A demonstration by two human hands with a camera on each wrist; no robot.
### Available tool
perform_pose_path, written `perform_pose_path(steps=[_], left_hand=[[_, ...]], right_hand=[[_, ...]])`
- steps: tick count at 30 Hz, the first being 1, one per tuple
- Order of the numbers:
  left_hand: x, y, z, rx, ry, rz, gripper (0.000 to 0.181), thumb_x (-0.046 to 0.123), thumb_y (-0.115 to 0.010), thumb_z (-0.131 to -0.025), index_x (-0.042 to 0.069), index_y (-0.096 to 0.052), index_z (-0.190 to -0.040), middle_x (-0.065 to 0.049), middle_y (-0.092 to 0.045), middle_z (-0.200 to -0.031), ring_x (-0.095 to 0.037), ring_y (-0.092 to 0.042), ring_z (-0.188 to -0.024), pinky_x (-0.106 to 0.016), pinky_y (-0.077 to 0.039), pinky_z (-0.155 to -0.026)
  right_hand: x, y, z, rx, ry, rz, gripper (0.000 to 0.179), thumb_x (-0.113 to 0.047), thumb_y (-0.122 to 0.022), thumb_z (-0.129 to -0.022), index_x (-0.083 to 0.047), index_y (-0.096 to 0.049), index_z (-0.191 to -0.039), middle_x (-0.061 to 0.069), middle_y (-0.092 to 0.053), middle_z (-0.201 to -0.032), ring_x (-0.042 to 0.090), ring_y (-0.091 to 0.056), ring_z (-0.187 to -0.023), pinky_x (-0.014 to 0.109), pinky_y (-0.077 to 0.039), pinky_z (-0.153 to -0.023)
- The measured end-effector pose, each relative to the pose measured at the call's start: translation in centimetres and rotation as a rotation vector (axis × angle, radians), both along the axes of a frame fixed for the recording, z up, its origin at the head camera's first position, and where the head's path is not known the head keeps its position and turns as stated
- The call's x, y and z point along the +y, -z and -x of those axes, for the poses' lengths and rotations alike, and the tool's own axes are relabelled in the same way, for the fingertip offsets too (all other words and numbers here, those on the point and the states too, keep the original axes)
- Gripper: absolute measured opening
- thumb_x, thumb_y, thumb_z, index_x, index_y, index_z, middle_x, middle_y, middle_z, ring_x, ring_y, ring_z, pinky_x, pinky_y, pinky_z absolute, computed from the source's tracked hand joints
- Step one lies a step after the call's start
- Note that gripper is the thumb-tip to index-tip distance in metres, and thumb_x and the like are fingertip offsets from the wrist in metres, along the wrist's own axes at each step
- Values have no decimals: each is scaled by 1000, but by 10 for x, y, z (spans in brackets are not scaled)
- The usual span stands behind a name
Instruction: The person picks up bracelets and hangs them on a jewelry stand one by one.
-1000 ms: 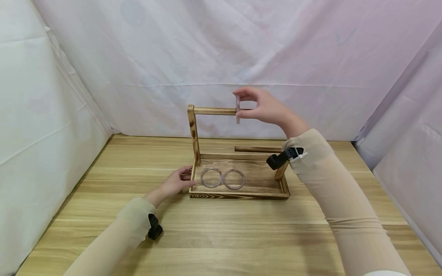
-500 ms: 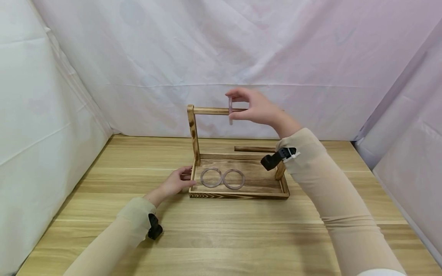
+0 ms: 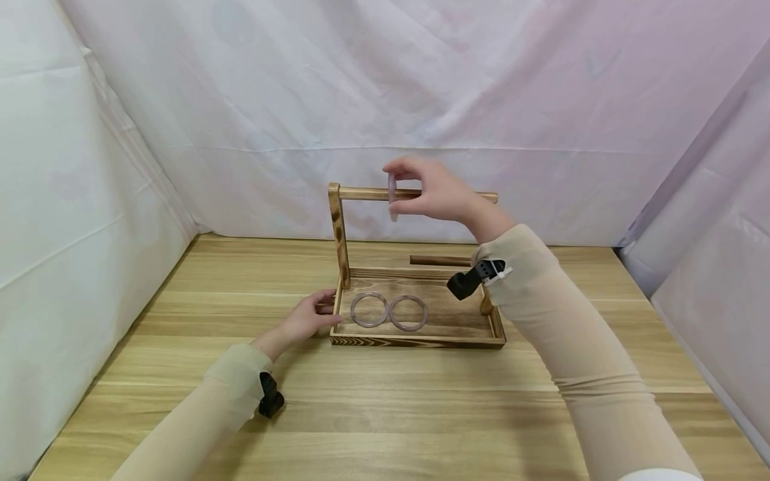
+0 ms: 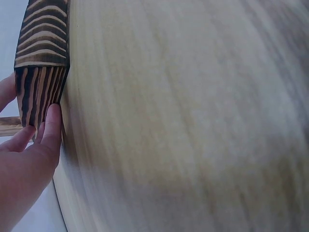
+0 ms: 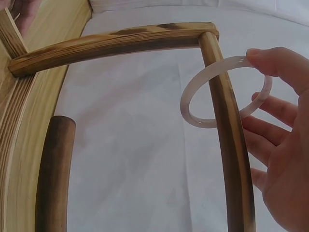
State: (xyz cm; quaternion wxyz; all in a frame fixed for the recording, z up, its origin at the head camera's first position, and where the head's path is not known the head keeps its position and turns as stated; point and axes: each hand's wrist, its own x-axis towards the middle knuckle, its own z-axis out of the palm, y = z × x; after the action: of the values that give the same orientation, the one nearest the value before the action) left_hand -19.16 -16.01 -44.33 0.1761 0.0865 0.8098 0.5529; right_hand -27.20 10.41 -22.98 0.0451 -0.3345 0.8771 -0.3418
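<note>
In the head view my right hand (image 3: 439, 190) pinches a pale lilac bangle (image 3: 393, 197) between thumb and fingers. The bangle encircles the top bar (image 5: 229, 145) of a wooden stand, as the right wrist view shows, with the bar passing through it. Two more bangles, a left one (image 3: 369, 292) and a right one (image 3: 409, 328), lie flat side by side in the stand's tray (image 3: 421, 343). My left hand (image 3: 303, 319) grips the tray's left end wall, thumb over the rim and fingers against the outside. The left wrist view shows its fingertips on the striped wood (image 4: 38, 92).
A left post (image 3: 339, 234) carries the bar; my right forearm partly hides the right post (image 3: 486, 307). A loose dark wooden rod (image 3: 439, 260) lies on the table (image 3: 385, 414) behind the tray. White cloth (image 3: 271, 100) hangs behind and on both sides.
My right hand has slid the bangle leftward along the bar, uncovering the bar's right end. My left hand and the two bangles in the tray stay put.
</note>
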Motion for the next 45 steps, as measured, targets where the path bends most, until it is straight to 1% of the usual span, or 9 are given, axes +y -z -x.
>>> perform_pose_path(steps=[1, 4, 5, 8, 9, 18, 26, 34, 45], left_hand=[[0, 0, 0, 1, 0, -1, 64, 7, -61, -89, -9, -28, -141, -30, -44, -134, -40, -48, -121, -38, -48, -96], [0, 1, 1, 2, 0, -5, 65, 7, -61, -89, -9, -28, -142, -30, -43, -134, -41, -47, -121, -39, -48, -96], [0, 1, 1, 5, 4, -6, 65, 7, -61, -89, -10, -27, -142, -30, -43, -134, -41, -47, -121, -39, -48, -96], [-1, 2, 1, 4, 4, -7, 65, 7, -61, -89, -10, -27, -142, -30, -43, -134, -42, -47, -122, -40, -48, -97], [-1, 2, 1, 4, 3, -8, 65, 7, -61, -89, -10, -27, -142, -30, -43, -134, -42, -47, -122, -40, -48, -97], [0, 2, 1, 9, -9, -9, 65, 6, -62, -88, -10, -28, -141, -30, -43, -134, -41, -47, -121, -40, -47, -97], [0, 2, 0, 14, -6, -8, 65, 6, -63, -88, -11, -28, -141, -31, -44, -133, -42, -48, -121, -40, -47, -97], [0, 0, -1, 16, -13, -10, 65, 5, -63, -87, -11, -29, -140, -31, -44, -133, -42, -48, -121, -40, -47, -97], [0, -1, -1, 12, -17, -8, 64, 4, -62, -88, -11, -29, -140, -31, -44, -133, -42, -48, -121, -38, -48, -96]], right_hand=[[-1, 1, 0, 17, -3, -21, 62, -21, -71, -82, -10, -44, -137, 5, -47, -138, 20, -42, -131, 37, -36, -109], [-3, 2, 0, 82, -10, -96, 61, -25, -69, -84, -10, -44, -137, 5, -47, -139, 21, -41, -133, 39, -22, -117], [-4, 2, 0, 103, -10, -122, 61, -27, -68, -84, -11, -44, -138, 4, -47, -140, 20, -41, -134, 39, -15, -119], [-5, 3, 0, 154, -4, -188, 61, -30, -67, -85, -12, -44, -138, 3, -47, -141, 19, -40, -134, 41, 1, -120], [-6, 3, 0, 160, -3, -199, 61, -31, -67, -85, -12, -44, -138, 3, -47, -141, 19, -40, -134, 40, 2, -120], [-8, 4, -2, 168, 14, -251, 62, -35, -66, -85, -14, -42, -139, 3, -49, -140, 20, -40, -134, 34, 1, -120], [-11, 6, -1, 223, 2, -297, 63, -35, -66, -85, -12, -43, -138, 4, -51, -138, 20, -45, -131, 40, 1, -120], [-13, 7, -3, 264, 0, -345, 63, -38, -66, -85, -11, -44, -138, 4, -51, -138, 19, -44, -131, 42, 1, -120], [-14, 8, -3, 285, 14, -362, 65, -45, -65, -84, -13, -45, -137, 3, -52, -137, 20, -43, -131, 45, 0, -119]])
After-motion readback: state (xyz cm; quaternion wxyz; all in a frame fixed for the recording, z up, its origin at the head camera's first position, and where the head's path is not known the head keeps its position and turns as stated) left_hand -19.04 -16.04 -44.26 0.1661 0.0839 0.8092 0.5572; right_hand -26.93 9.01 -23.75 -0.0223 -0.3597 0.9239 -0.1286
